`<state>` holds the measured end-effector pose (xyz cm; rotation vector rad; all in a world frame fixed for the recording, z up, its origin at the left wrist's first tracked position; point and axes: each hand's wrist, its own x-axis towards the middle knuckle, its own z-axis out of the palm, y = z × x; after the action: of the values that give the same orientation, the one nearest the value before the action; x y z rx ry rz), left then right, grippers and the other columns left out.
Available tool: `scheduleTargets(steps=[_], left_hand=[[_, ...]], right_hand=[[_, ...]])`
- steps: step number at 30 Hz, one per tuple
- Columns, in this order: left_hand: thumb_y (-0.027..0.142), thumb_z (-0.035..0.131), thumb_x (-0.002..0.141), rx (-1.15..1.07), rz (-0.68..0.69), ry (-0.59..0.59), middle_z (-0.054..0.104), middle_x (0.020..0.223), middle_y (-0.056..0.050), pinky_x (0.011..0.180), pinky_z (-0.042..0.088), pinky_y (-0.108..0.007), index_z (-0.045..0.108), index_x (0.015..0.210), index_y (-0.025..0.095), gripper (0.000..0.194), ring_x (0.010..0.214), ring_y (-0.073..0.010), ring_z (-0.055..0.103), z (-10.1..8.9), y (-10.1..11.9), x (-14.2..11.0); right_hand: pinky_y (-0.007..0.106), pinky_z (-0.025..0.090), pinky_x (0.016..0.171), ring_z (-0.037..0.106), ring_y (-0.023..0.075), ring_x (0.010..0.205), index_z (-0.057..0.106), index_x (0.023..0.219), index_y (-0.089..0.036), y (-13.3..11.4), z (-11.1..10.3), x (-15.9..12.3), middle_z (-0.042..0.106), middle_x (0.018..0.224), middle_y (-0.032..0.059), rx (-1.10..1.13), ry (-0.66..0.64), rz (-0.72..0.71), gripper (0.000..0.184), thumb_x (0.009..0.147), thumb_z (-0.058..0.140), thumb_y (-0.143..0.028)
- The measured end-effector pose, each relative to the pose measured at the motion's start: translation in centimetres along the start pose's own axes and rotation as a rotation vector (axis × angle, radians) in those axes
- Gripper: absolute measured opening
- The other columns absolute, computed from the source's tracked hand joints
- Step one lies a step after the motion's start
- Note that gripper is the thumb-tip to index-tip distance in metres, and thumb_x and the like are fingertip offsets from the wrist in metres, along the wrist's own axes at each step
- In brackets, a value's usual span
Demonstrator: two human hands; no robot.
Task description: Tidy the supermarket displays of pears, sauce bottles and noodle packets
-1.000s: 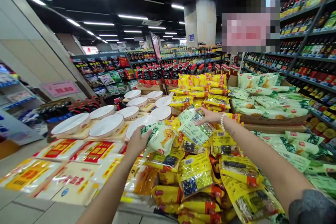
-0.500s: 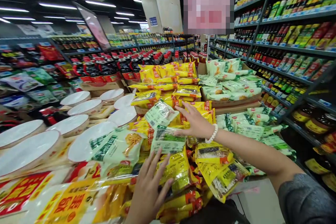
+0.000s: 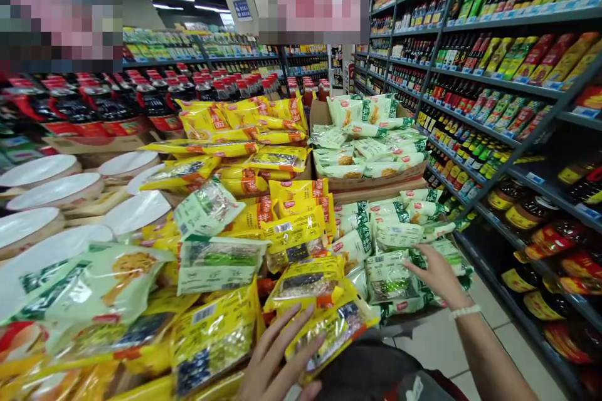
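Note:
My left hand (image 3: 282,360) is open, its fingers spread over a yellow noodle packet (image 3: 336,326) at the near edge of the yellow pile. It holds nothing. Over at the green pile, my right hand (image 3: 437,276) has thumb and fingers apart beside a pale green noodle packet (image 3: 392,279); whether it touches the packet I cannot tell. Two green packets lie on the yellow ones, a tilted one (image 3: 207,207) and a flat one (image 3: 221,263) just in front. Another green packet (image 3: 103,282) lies at the left.
White bowls (image 3: 56,191) stand at the left, with red-capped dark bottles (image 3: 108,103) behind. A carton of green packets (image 3: 371,182) sits behind the green pile. Tall shelves of bottles (image 3: 508,56) run along the right, beside a strip of tiled floor (image 3: 433,351).
My view has turned right. My right hand has left the green packets on the yellow pile and moved right to the green pile. My left hand let go of a green packet and moved right.

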<state>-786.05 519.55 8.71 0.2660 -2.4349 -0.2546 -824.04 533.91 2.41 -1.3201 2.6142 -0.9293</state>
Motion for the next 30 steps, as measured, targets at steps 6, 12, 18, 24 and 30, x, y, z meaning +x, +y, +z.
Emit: scheduleTargets(steps=[6,12,18,24,30], left_hand=[[0.019,0.060,0.093,-0.003,-0.047,0.004,0.059,0.145,-0.010,0.107,0.053,-0.046,0.059,0.139,0.034,0.048,0.136,-0.0303,0.054,4.9,4.0,3.0],[0.010,0.056,0.092,-0.067,-0.168,0.107,0.055,0.148,-0.013,0.106,0.055,-0.046,0.064,0.130,0.030,0.044,0.134,-0.0295,0.056,9.6,7.6,4.2],[0.022,0.065,0.088,0.001,-0.259,0.114,0.052,0.152,-0.007,0.103,0.059,-0.050,0.042,0.150,0.041,0.069,0.133,-0.0344,0.057,12.8,9.4,6.5],[0.018,0.060,0.091,-0.082,-0.190,-0.086,0.074,0.123,0.000,0.087,0.067,-0.032,0.039,0.152,0.037,0.067,0.107,-0.0255,0.074,13.6,9.4,8.5],[0.017,0.067,0.085,0.097,-0.171,0.242,0.076,0.115,-0.003,0.082,0.065,-0.033,0.050,0.144,0.031,0.063,0.094,-0.0235,0.076,7.0,6.3,7.5]], right_hand=[[0.060,0.048,0.098,0.055,0.0432,0.120,0.068,0.097,-0.017,1.1,4.6,-1.6,0.064,0.120,0.0223,-0.213,0.174,-0.129,0.052,0.077,0.075,-0.063],[0.043,0.056,0.070,0.071,0.0294,0.079,0.059,0.098,-0.022,1.5,2.7,-0.7,0.072,0.086,0.0088,0.018,0.019,-0.217,0.029,0.098,0.053,-0.050],[0.029,0.049,0.047,0.062,0.0183,0.047,0.056,0.090,-0.025,0.8,-5.8,0.5,0.069,0.069,-0.0005,0.249,-0.198,-0.415,0.023,0.098,0.058,-0.046],[0.029,0.060,0.090,0.075,0.0196,0.103,0.063,0.098,-0.026,-0.2,-9.0,1.0,0.078,0.106,0.0040,0.669,-0.511,-0.799,0.022,0.086,0.077,-0.038],[0.055,0.051,0.105,0.059,0.0305,0.130,0.054,0.138,-0.026,2.5,-4.6,5.8,0.063,0.138,0.0144,0.536,-0.368,-0.462,0.055,0.096,0.054,-0.060]])
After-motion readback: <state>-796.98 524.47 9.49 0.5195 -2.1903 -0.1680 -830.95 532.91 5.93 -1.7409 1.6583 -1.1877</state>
